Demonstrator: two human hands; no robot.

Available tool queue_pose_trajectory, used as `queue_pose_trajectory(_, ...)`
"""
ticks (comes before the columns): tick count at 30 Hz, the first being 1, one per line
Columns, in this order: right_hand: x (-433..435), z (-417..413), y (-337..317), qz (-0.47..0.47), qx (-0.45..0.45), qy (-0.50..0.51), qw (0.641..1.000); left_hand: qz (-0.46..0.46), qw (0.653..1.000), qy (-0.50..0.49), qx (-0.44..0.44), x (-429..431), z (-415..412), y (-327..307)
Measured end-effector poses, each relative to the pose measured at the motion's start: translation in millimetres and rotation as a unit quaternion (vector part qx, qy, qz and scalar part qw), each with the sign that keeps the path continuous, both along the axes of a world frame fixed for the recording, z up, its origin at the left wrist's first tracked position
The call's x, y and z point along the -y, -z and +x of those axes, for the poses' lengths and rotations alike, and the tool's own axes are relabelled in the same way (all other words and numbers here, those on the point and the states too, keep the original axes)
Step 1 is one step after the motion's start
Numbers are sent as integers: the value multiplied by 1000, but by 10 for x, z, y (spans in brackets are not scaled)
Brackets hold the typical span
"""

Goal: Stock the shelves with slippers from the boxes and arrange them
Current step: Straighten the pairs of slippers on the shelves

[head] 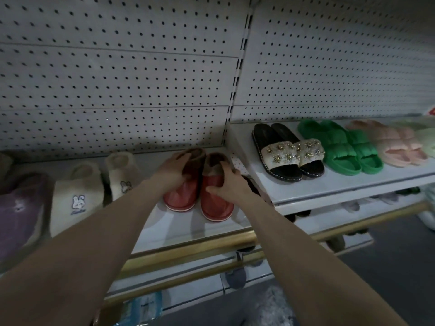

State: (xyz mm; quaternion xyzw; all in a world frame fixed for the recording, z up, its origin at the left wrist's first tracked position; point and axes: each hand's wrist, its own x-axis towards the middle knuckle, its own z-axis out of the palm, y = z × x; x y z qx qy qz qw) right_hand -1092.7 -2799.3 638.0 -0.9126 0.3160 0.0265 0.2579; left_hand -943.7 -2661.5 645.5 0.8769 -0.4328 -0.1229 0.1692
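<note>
Red fur-lined slippers (200,198), one pair, on the shelf (179,231): left hand (174,169) cups one cuff, right hand (226,182) clasps the other's upper; risk, an uneven push skewing the pair or nudging white rabbit slippers (77,198) at 9 o'clock.

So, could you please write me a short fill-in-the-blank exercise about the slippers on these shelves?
1. The left hand and the right hand grip a pair of fur-lined slippers whose uppers are ____.
2. Between the beaded sandals and the pink slippers stands a padded pair coloured ____.
3. The white slippers left of the hands bear a ____ motif.
Missing words: red; green; rabbit.
</note>
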Motion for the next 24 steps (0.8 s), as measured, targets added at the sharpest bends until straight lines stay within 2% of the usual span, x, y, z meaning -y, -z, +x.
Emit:
queue_pose_trajectory(8,-13,39,2,5,1,35,999,28,999,0,25,-7,-89,24)
queue_pose_trajectory(16,50,67,-82,11,6,13,1000,98,995,33,-12,-164,-151,-27)
queue_pose_trajectory(24,10,-1,-152,43,17,-10,999,64,997,22,-24,-224,-269,58)
